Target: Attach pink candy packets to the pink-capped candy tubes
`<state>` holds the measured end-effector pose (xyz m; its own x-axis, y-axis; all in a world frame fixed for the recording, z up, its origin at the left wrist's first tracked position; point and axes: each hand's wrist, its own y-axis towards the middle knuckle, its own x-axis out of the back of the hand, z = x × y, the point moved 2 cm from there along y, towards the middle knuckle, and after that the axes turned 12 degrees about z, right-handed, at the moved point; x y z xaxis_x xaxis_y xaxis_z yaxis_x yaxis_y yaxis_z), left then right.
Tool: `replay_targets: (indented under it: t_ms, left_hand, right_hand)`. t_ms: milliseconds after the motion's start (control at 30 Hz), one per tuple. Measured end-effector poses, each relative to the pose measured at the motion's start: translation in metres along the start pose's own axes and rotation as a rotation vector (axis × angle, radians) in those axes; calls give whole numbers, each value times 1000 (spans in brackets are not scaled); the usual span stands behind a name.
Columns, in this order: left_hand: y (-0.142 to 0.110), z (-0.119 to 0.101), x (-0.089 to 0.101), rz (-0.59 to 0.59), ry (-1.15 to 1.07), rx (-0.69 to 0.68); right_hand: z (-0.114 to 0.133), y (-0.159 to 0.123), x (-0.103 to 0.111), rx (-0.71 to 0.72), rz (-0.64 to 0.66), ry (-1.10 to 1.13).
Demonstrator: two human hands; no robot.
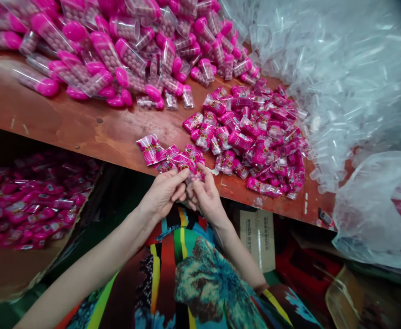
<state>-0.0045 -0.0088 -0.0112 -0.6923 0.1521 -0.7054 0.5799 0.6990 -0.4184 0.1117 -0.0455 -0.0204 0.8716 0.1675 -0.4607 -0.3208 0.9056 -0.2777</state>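
My left hand [169, 189] and my right hand [205, 194] meet at the table's front edge, both with fingers pinched together. Between the fingertips is something small, partly clear and pinkish; the fingers cover most of it, so I cannot make out its kind. Just beyond the fingertips, several printed pink wrappers [150, 150] lie in an overlapping row along the edge. Right of them is a heap of filled pink packets [251, 132]. Farther back, clear tubes of pale pink balls with bright pink caps [132, 59] are piled up.
A large mound of clear plastic tubes [324, 68] covers the right of the reddish wooden table [70, 119]. A translucent plastic bag [378, 205] hangs over the right edge. Below left, an open cardboard box [80, 219] holds pink packets. Another carton [257, 237] stands under the table.
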Motion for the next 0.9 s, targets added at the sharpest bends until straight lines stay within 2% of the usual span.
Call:
replay_targets:
  t_ms: [100,167,233,400,500,667,900]
  left_hand:
    - [0,1,-3,-170,42,-38]
    - [0,3,-5,-219,48,-63]
    - [0,3,-5,-183,33,-53]
    - [-3,3,2,23,45,42]
    - [-5,4,4,85,91,47]
    - [-3,7,4,64,135,21]
    - [-2,12,6,2,233,-4]
  right_hand:
    - [-5,0,-4,29,-47,-97]
    - [-5,1,-6,54,-68,-127]
    - [-4,2,-6,64,-60,-105]
    - [1,3,-1,48,34,93]
    - [2,4,0,70,60,128]
    - [0,9,2,54,57,125]
    - [-15,9,12,-8,46,170]
